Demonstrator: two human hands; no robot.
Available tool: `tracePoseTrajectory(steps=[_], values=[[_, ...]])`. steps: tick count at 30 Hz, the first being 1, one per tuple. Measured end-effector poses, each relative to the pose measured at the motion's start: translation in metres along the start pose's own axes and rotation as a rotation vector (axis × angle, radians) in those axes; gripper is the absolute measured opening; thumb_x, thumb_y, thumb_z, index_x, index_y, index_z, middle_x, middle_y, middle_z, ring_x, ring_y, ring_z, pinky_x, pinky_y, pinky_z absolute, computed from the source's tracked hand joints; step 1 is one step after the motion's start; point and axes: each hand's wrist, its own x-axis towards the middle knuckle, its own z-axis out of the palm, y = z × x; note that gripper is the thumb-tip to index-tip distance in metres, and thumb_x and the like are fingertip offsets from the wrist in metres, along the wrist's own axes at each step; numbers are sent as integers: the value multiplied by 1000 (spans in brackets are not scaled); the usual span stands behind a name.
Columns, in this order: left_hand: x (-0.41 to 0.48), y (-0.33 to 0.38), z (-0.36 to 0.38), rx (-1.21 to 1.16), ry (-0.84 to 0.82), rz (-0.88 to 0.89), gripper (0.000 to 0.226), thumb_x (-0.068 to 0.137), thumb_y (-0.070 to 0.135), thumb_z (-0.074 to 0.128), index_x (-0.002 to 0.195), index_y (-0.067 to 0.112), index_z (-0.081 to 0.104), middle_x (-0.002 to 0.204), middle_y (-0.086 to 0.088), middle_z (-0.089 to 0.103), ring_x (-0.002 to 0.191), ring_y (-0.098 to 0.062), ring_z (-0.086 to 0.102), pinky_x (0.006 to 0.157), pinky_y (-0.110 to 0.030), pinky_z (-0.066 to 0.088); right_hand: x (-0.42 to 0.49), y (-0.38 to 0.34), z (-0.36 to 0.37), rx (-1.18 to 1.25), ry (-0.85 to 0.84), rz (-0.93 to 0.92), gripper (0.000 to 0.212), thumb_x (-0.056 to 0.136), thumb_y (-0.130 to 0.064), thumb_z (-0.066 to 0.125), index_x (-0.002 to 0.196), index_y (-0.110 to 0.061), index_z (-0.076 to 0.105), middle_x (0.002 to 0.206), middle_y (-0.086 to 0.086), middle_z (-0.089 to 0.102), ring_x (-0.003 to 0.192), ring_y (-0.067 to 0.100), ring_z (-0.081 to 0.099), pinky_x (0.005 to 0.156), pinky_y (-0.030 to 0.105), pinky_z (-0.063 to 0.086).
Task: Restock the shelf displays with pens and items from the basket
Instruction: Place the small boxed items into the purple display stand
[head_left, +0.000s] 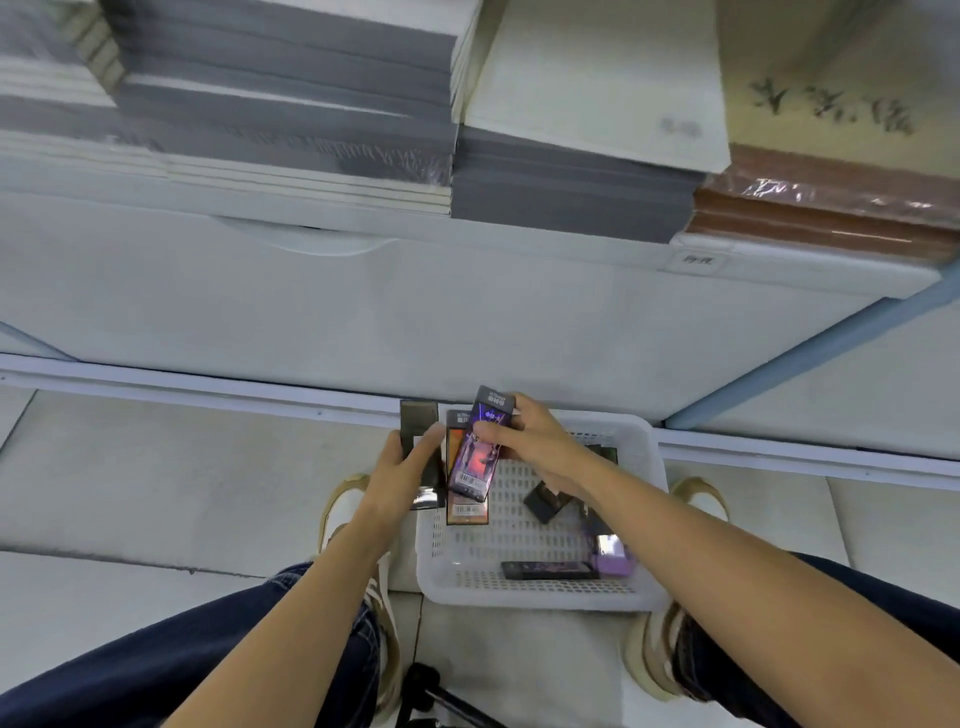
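My right hand (527, 441) is pinching a purple pen pack (475, 462) over the basket (540, 597); my left hand (400, 470) is gripping dark packs (418, 418). I'm likely risking a slip, as they look glossy and loosely stacked.

By the white slotted basket (540, 597), a purple pack (478, 467), an orange-and-black pack (462, 514) and a dark pack (415, 418) are showing.

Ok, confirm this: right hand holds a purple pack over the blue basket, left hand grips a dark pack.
Wrong on one point: the head view shows the basket is white, not blue. The rest stands: the right hand holds a purple pack over it, and the left hand grips a dark pack.
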Motion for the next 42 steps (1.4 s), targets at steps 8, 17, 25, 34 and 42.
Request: tracePoseTrajectory(steps=[8,17,25,34,42], values=[[-52,70,19,-169,-210,111,51,70,36,77,108,5,64,86,-16,70,61,-26,67,50,-27,52,-52,-79,28,-138,61,-315,34,85,-19,73,113,-13,54,105,3,67,87,10,63,70,18,51],[-128,156,-1,-66,-65,418,52,59,31,82,104,9,67,83,-9,73,60,-17,64,46,-25,49,-118,-168,61,-122,83,-582,18,96,-10,56,108,4,58,78,9,60,60,14,53,53,20,45],[-192,253,-3,-102,-76,575,26,95,30,47,94,14,68,70,-4,70,47,-14,61,41,-22,46,-187,-275,84,-180,76,-796,36,92,-4,60,125,6,49,90,17,64,77,30,62,55,25,55],[-229,336,-10,-115,-8,924,33,96,14,58,123,-2,50,98,-21,68,64,-23,68,59,-33,57,-242,-393,84,-285,252,-1068,25,95,-8,59,118,-2,50,102,17,62,75,15,64,61,25,59],[-226,366,-19,-91,-2,950,38,91,15,66,123,0,53,106,-19,71,76,-26,73,62,-35,58,-238,-460,73,-678,551,-1176,15,93,-5,59,106,-12,53,104,14,63,89,32,68,74,42,59]])
